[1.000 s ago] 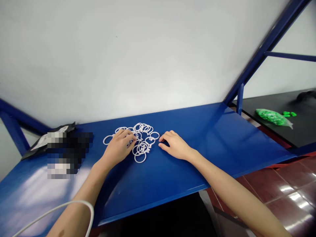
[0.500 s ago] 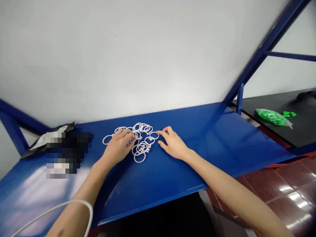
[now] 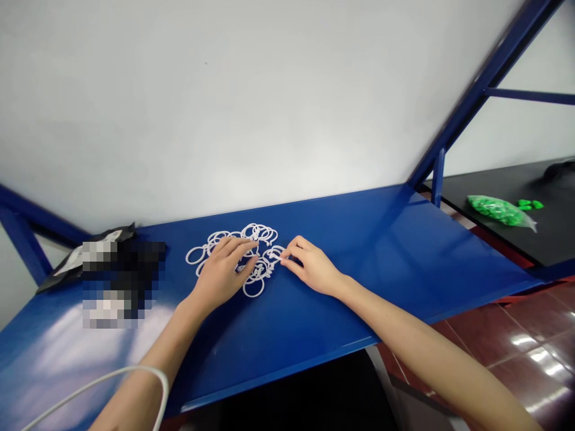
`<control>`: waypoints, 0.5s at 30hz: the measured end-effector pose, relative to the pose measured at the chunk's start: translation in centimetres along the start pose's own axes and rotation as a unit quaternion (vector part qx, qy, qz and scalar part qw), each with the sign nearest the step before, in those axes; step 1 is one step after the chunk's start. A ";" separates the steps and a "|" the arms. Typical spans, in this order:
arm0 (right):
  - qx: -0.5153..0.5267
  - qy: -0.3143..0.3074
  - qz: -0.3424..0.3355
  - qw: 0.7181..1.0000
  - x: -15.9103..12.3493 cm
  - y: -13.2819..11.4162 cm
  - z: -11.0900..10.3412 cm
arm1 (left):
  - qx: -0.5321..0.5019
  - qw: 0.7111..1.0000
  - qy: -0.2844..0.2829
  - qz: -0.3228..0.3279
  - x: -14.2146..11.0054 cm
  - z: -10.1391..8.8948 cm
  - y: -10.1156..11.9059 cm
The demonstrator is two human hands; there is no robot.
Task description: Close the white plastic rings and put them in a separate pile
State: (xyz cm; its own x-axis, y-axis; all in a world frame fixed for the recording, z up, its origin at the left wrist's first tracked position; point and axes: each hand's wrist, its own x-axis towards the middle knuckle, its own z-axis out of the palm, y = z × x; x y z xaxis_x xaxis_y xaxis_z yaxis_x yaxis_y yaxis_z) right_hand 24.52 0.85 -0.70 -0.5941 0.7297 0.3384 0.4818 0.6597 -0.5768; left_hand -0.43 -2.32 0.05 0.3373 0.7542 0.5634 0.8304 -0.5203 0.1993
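Observation:
A heap of white plastic rings (image 3: 259, 269), which look like curtain rings with small knobs or eyelets, lies on the blue table (image 3: 278, 335). At the heap's right edge my right hand (image 3: 314, 265) is closed, thumb and fingertips pinching one white ring (image 3: 275, 257). My left hand (image 3: 219, 272) rests over the left and middle of the heap, its thumb apart from the extended fingers. Several rings are partly covered by that hand, and whether its fingertips touch any of them cannot be made out.
At the left lies a black plastic package (image 3: 63, 272) beside a pixelated patch. A white cable (image 3: 99, 377) crosses my left forearm. On a black table (image 3: 471, 239) at right sit a clear bag of green pieces (image 3: 501, 211) and a few loose green pieces (image 3: 530, 205).
My right hand has moved slightly left and down and closed on a ring at the heap's edge. My left hand's fingers have spread and reach farther right over the rings.

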 end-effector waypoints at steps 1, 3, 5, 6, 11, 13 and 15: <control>0.016 0.003 -0.006 1.000 -0.1 -0.3 0.0 | -0.011 1.000 0.002 0.005 0.0 0.1 0.6; 0.044 0.013 -0.020 0.999 -0.3 -0.8 0.1 | -0.033 0.999 -0.001 0.017 0.0 0.3 1.5; 0.075 0.023 -0.030 0.996 -0.4 -1.1 0.0 | -0.049 0.998 -0.001 0.024 0.0 0.5 2.3; 0.092 0.027 -0.031 0.995 -0.5 -1.2 0.0 | -0.054 0.998 0.003 0.026 0.0 0.6 2.5; 0.148 0.052 -0.002 0.988 -0.5 -1.7 -0.5 | -0.063 0.996 0.058 0.018 0.2 0.2 3.0; 0.159 0.065 0.016 0.985 -0.5 -1.9 -0.5 | -0.079 0.995 0.067 0.004 0.3 -0.1 3.3; 0.163 0.068 0.027 0.984 -0.7 -2.2 -0.4 | -0.108 0.992 0.058 -0.012 0.3 -0.2 3.9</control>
State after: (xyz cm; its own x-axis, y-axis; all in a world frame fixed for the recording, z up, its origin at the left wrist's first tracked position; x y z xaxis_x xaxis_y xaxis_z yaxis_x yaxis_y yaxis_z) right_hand 24.15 -0.99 0.61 -0.4707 0.7938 0.3850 0.2649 0.5434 -0.7966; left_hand 2.77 -4.20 1.16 0.2547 0.7233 0.6419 0.7188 -0.5856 0.3747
